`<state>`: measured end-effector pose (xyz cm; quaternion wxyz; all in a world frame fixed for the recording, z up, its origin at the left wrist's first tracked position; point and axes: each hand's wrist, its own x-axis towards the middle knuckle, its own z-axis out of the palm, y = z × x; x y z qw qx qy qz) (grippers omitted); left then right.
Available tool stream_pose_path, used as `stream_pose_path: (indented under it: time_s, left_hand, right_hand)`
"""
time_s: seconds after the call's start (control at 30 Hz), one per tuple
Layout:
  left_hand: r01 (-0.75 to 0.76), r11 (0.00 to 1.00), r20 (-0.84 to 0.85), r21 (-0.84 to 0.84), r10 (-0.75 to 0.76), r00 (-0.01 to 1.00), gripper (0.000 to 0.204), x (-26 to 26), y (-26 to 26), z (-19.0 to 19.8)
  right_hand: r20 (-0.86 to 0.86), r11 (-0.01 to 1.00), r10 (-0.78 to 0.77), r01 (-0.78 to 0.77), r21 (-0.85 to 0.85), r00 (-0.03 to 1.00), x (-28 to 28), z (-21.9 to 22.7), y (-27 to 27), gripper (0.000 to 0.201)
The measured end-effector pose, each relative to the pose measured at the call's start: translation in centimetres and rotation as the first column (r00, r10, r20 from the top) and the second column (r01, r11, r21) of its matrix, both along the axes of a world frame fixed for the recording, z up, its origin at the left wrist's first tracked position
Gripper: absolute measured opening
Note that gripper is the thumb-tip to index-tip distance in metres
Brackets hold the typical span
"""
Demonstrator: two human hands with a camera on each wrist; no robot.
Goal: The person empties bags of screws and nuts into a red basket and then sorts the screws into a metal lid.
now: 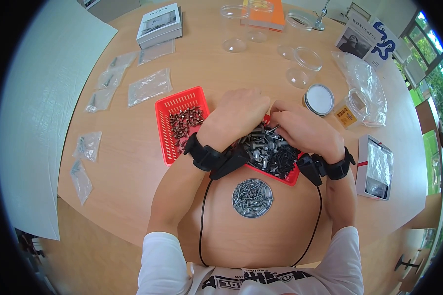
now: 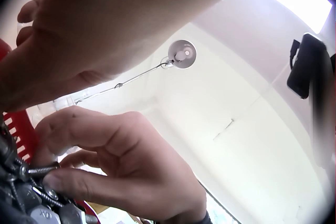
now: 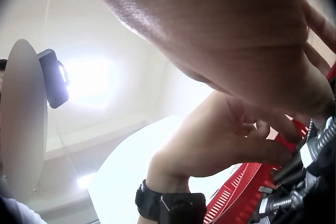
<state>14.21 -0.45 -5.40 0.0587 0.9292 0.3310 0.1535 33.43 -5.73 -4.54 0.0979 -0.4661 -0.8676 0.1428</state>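
Note:
Both hands are over a red basket (image 1: 291,183) of mixed bolts and dark screws (image 1: 284,162). The right hand (image 1: 307,129) is at its right side; in the left wrist view that hand (image 2: 136,171) pinches a small silver screw (image 2: 42,170) between thumb and finger, just above the bolts. My left hand (image 1: 236,115) reaches over the basket's left part, its fingertips hidden in the head view. In the right wrist view the left hand (image 3: 210,145) has bent fingers down at the bolts (image 3: 281,203); whether it holds one is unclear.
A second red basket (image 1: 161,132) with copper-coloured screws stands left. A round dish of silver screws (image 1: 252,198) lies nearest the body. Small plastic bags (image 1: 150,87) lie left; clear jars (image 1: 234,29), a round tin (image 1: 319,100) and an open box (image 1: 376,167) stand behind and right.

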Motion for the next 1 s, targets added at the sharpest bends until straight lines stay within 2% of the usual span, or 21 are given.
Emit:
stream_pose_path:
  time_s: [0.17,0.27,0.43,0.57,0.67,0.73,1.0]
  left_hand:
    - [0.022,1.000,-0.031,0.012,-0.021,0.999,0.005,0.4,0.0,-0.1]
    - [0.032,0.999,-0.064,0.005,-0.032,0.997,0.006,0.4,0.1,0.1]
    - [0.031,0.999,0.000,0.011,-0.031,1.000,0.008,0.2,0.0,-0.4]
    - [0.021,1.000,-0.058,0.001,-0.021,0.998,0.012,0.2,0.1,0.1]
    - [0.002,1.000,-0.104,-0.026,-0.004,0.995,0.014,0.3,-0.1,0.8]
    - [-0.004,0.999,-0.134,-0.036,-0.001,0.991,0.014,0.3,-0.1,1.2]
    - [-0.030,0.995,-0.070,-0.098,0.024,0.997,0.011,-0.4,-0.1,2.0]
  right_hand:
    - [0.021,1.000,0.006,-0.007,0.030,1.000,0.2,-0.1,-0.4,0.010]
    - [0.065,0.999,-0.004,0.006,-0.040,0.998,0.6,0.1,-0.3,0.010]
    - [-0.007,0.997,0.026,-0.026,-0.069,1.000,0.9,0.0,-0.1,0.009]
    - [0.026,0.995,0.021,-0.018,-0.098,0.999,0.7,0.5,-0.1,0.010]
    - [0.061,0.996,0.011,-0.006,-0.087,0.998,0.7,0.5,-0.3,0.011]
    - [0.031,1.000,0.013,-0.013,-0.022,0.999,0.8,0.3,-0.5,0.013]
    - [-0.089,0.999,-0.003,0.007,0.044,0.996,0.8,2.1,-0.7,0.013]
